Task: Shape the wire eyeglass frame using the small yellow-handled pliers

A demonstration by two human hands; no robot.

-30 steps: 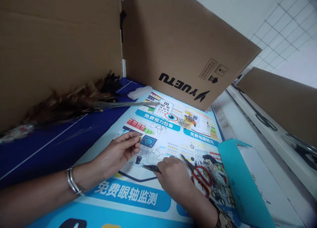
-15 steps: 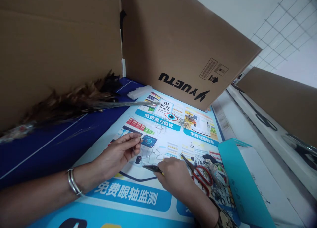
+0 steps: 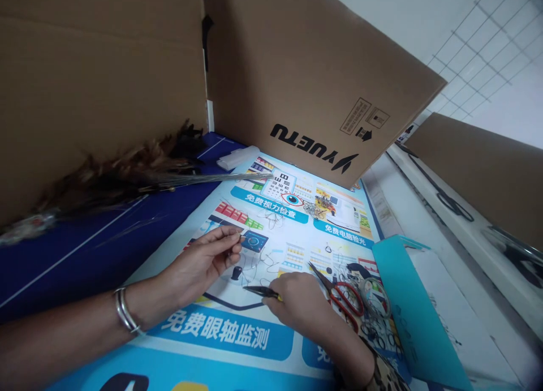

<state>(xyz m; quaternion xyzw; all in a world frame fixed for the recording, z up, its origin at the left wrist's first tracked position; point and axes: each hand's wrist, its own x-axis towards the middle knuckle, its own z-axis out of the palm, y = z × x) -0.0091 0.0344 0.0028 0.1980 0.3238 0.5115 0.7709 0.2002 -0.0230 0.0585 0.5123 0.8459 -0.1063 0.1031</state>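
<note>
My left hand [image 3: 212, 255], with silver bangles at its wrist, is closed in a pinch above the printed sheet [image 3: 271, 292]. A tiny pale bit shows at its fingertips, too small to name. My right hand [image 3: 299, 295] grips a pair of needle-nose pliers [image 3: 261, 291]; their dark pointed jaws face left, and a trace of yellow handle shows by the fingers. Below and to the right of the left fingertips, the pliers' tip stays apart from them. Red-handled scissors [image 3: 345, 300] lie just right of my right hand. Thin wire pieces [image 3: 269, 261] are scattered between and beyond the hands.
Brown feathers [image 3: 123, 167] with long thin wires lie at the left on blue cloth. Cardboard panels [image 3: 297, 68] stand behind. Coiled wire [image 3: 376, 296] and small rings [image 3: 386, 334] lie by a teal box [image 3: 416, 312]. A whitish flat piece [image 3: 237, 157] lies at the back.
Both hands hold nearly the same place and grip. My right hand and the pliers have dipped very slightly; the view has shifted a touch.
</note>
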